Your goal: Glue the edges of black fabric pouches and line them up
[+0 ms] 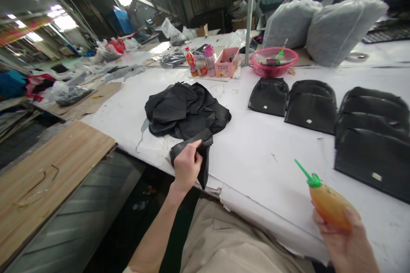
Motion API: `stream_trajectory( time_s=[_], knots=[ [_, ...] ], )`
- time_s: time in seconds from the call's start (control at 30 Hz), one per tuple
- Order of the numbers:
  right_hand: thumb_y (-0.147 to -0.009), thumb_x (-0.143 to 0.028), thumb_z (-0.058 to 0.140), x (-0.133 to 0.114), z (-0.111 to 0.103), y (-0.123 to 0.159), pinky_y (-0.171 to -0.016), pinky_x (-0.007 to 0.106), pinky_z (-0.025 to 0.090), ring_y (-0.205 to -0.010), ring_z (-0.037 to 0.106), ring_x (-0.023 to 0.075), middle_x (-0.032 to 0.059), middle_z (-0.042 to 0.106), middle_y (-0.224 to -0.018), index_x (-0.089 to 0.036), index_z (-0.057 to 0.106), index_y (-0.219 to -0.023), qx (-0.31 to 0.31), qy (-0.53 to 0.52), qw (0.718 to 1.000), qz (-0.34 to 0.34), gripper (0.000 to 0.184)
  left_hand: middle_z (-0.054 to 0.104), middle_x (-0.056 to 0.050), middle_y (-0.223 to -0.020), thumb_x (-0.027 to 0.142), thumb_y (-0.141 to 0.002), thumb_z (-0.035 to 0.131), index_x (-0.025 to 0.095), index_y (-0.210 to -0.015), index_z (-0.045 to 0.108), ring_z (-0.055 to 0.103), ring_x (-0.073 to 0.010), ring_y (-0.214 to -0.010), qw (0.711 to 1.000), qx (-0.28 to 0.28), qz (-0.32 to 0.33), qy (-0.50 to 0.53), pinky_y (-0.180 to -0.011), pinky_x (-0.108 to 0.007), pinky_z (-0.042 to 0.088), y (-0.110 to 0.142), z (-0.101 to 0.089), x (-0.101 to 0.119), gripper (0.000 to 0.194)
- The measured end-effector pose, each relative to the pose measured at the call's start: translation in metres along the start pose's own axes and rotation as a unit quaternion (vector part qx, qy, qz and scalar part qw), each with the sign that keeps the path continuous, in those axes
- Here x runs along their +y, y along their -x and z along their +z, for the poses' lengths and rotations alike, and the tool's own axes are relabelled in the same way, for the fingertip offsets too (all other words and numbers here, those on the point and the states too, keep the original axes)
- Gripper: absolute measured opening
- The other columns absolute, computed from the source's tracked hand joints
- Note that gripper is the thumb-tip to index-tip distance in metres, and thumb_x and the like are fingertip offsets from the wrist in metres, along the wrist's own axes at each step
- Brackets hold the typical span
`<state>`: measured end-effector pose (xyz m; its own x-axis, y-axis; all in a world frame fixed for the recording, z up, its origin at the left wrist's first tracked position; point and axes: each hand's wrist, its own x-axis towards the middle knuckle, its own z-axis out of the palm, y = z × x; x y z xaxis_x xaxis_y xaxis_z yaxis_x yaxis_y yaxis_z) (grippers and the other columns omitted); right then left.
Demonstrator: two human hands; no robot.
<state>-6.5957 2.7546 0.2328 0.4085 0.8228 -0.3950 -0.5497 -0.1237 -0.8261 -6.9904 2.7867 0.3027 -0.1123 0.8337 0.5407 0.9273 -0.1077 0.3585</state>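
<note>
My left hand [186, 163] is closed on a black fabric piece [205, 164] at the front edge of the white-covered table [253, 158]. Part of that piece hangs toward the edge. Just behind it lies a crumpled heap of black fabric [187, 108]. Over the table's right front, my right hand [344, 234] is wrapped round a squeeze bottle [333, 204] of amber liquid. The bottle's green nozzle points up and to the left, apart from any fabric.
Black flat panels [371, 153] with small white labels lie in overlapping rows at right. Behind stand a pink basin [275, 68], a pink box [226, 63], a red-labelled drink bottle [191, 62] and grey wrapped bundles [344, 30]. A wooden board [54, 179] is at left.
</note>
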Motion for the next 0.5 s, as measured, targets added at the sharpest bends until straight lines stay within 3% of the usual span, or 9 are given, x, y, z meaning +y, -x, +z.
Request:
stream_trajectory(
  time_s=[0.07,0.13,0.2,0.27,0.33,0.4,0.5],
  knots=[
    [-0.059,-0.047,0.09,-0.002,-0.001,0.0,-0.039,0.02,0.046,-0.074,0.061,0.0171,0.0073,0.069,-0.105,-0.019,0.077,-0.102,0.003,-0.007,1.0,-0.005,0.053,0.073,-0.006,-0.114,0.01,-0.092,0.058,0.023,-0.132,0.064,0.071,-0.02,-0.103,0.984,0.076,-0.054,0.151,-0.095,-0.03,0.055,-0.009,-0.017,0.017,0.042],
    [-0.062,-0.046,0.087,-0.003,-0.002,0.001,-0.039,0.02,0.046,-0.075,0.062,0.018,0.0078,0.068,-0.105,-0.019,0.077,-0.103,0.004,-0.009,1.0,-0.014,0.05,0.072,-0.003,-0.106,0.017,-0.09,0.066,0.025,-0.132,0.064,0.071,-0.0174,-0.094,0.93,0.1,-0.144,0.324,-0.086,-0.026,0.056,-0.018,-0.016,0.032,0.043],
    [-0.065,-0.046,0.085,-0.004,-0.004,0.003,-0.039,0.02,0.044,-0.075,0.062,0.0182,0.008,0.068,-0.104,-0.019,0.077,-0.103,0.007,-0.011,1.0,-0.024,0.047,0.072,-0.001,-0.095,0.02,-0.087,0.07,0.024,-0.123,0.067,0.069,-0.0157,-0.082,0.85,0.088,-0.24,0.46,-0.075,-0.023,0.054,-0.022,0.005,0.043,0.036],
    [-0.066,-0.045,0.085,-0.006,-0.008,0.005,-0.039,0.02,0.045,-0.076,0.063,0.0185,0.0077,0.068,-0.105,-0.019,0.077,-0.103,0.006,-0.016,0.999,-0.036,0.046,0.073,-0.003,-0.094,0.016,-0.085,0.07,0.021,-0.109,0.071,0.068,-0.0165,-0.083,0.804,0.041,-0.304,0.509,-0.076,-0.023,0.053,-0.018,0.039,0.052,0.024],
    [-0.066,-0.045,0.085,-0.009,-0.012,0.008,-0.04,0.02,0.046,-0.077,0.064,0.0192,0.0074,0.069,-0.107,-0.02,0.076,-0.102,0.013,-0.02,0.999,-0.047,0.044,0.073,-0.005,-0.093,0.008,-0.082,0.068,0.019,-0.097,0.071,0.068,-0.0177,-0.085,0.799,0.003,-0.328,0.504,-0.078,-0.024,0.053,-0.006,0.076,0.06,0.019],
    [-0.065,-0.044,0.086,-0.012,-0.018,0.011,-0.04,0.02,0.046,-0.076,0.065,0.0196,0.0074,0.069,-0.105,-0.02,0.076,-0.1,0.031,-0.022,0.998,-0.054,0.043,0.074,-0.005,-0.093,0.005,-0.077,0.072,0.019,-0.106,0.072,0.069,-0.0197,-0.085,0.813,-0.037,-0.328,0.48,-0.082,-0.028,0.055,0.011,0.103,0.066,0.033],
    [-0.066,-0.043,0.086,-0.016,-0.023,0.016,-0.039,0.019,0.044,-0.074,0.064,0.0183,0.0058,0.069,-0.101,-0.02,0.076,-0.099,0.04,-0.019,0.997,-0.063,0.042,0.072,-0.01,-0.116,0.004,-0.081,0.071,0.023,-0.135,0.066,0.069,-0.0243,-0.106,0.906,-0.086,-0.251,0.331,-0.1,-0.036,0.054,0.03,0.119,0.068,0.058]
  ],
)
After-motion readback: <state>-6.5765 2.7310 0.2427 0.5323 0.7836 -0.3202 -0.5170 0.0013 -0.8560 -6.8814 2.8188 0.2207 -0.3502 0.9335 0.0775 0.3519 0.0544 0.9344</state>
